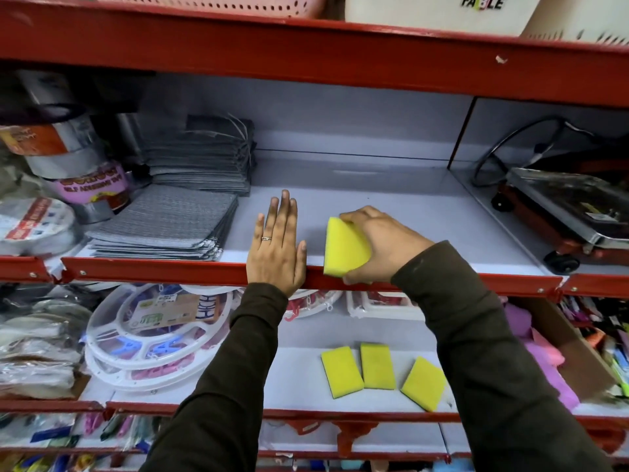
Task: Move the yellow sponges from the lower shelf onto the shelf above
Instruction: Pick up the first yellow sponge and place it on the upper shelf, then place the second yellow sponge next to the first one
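Note:
My right hand (381,243) grips a yellow sponge (343,248) at the front edge of the upper shelf (391,206), the sponge tilted over the red rail. My left hand (276,245) rests flat and open on the same shelf, just left of the sponge, fingers pointing inward, a ring on one finger. Three more yellow sponges lie flat on the lower shelf (299,376): one at the left (341,371), one in the middle (377,366), one at the right (424,383), partly behind my right sleeve.
Stacks of grey mesh cloths (163,223) and tape rolls (34,226) fill the upper shelf's left. A metal scale on wheels (565,212) stands at its right behind a divider. White round clip hangers (153,332) lie at the lower shelf's left, pink items (544,356) at its right.

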`<state>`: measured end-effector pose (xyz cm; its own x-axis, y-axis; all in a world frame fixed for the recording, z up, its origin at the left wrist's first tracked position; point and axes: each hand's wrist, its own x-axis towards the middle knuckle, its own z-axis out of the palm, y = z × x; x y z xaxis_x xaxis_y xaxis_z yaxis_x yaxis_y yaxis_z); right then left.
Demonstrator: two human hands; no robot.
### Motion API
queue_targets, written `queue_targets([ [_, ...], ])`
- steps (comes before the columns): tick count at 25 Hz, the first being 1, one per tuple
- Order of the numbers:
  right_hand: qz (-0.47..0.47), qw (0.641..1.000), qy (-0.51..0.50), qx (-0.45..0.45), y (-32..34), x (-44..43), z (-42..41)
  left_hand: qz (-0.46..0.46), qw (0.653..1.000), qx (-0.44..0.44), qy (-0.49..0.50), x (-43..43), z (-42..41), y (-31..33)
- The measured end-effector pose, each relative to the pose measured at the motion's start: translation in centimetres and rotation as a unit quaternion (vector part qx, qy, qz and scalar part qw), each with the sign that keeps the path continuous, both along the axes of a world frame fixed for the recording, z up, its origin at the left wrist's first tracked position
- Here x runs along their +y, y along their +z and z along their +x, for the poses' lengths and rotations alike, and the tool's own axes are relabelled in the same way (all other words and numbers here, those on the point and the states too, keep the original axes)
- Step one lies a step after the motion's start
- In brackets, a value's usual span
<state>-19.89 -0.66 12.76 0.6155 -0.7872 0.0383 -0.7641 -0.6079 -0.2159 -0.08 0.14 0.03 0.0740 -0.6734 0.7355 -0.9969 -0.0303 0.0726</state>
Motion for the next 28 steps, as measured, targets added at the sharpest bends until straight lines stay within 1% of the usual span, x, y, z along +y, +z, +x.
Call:
queue_targets([
  [3, -0.017, 0.998, -0.025, 0.046, -0.8, -4.0, 1.7, -0.005, 1.000, 0.002, -0.002, -0.1, 0.0, -0.1],
  [8, 0.045, 0.991, 0.007, 0.126, -3.8, -7.5, 5.4, -0.009, 1.000, 0.000, 0.001, -0.2, 0.2, 0.0],
  [11, 0.062, 0.988, 0.025, 0.137, -3.8, -7.9, 5.9, -0.010, 1.000, -0.006, 0.004, -0.3, 0.1, 0.0],
  [13, 0.061, 0.992, 0.023, 0.105, -3.2, -7.4, 5.2, -0.007, 1.000, -0.006, 0.005, -0.4, 0.1, -0.1],
  [17, 0.037, 0.998, 0.014, -0.039, -1.4, -3.9, 2.0, -0.012, 1.000, -0.012, 0.009, -0.4, 0.1, -0.4],
  [18, 0.043, 0.997, 0.024, -0.064, -1.2, -2.5, 1.0, -0.018, 1.000, -0.013, 0.008, -0.4, 0.1, -0.4],
  [20, 0.077, 0.992, 0.048, -0.082, -1.9, 0.5, -0.7, -0.028, 0.999, -0.015, 0.005, -0.4, 0.1, -0.4],
  [22, 0.123, 0.989, 0.060, -0.059, -4.5, 2.5, -1.6, -0.034, 0.999, -0.017, 0.006, -0.4, 0.1, -0.6],
  [23, 0.147, 0.987, 0.059, -0.030, -6.4, 2.8, -1.6, -0.036, 0.999, -0.019, 0.007, -0.5, 0.1, -0.6],
  [26, 0.220, 0.971, 0.017, 0.093, -14.0, 1.0, -1.0, -0.031, 0.999, -0.025, 0.013, -0.5, 0.1, -0.7],
  [28, 0.238, 0.958, -0.003, 0.160, -19.5, -0.7, -0.5, -0.027, 0.999, -0.026, 0.016, -0.7, 0.2, -0.6],
])
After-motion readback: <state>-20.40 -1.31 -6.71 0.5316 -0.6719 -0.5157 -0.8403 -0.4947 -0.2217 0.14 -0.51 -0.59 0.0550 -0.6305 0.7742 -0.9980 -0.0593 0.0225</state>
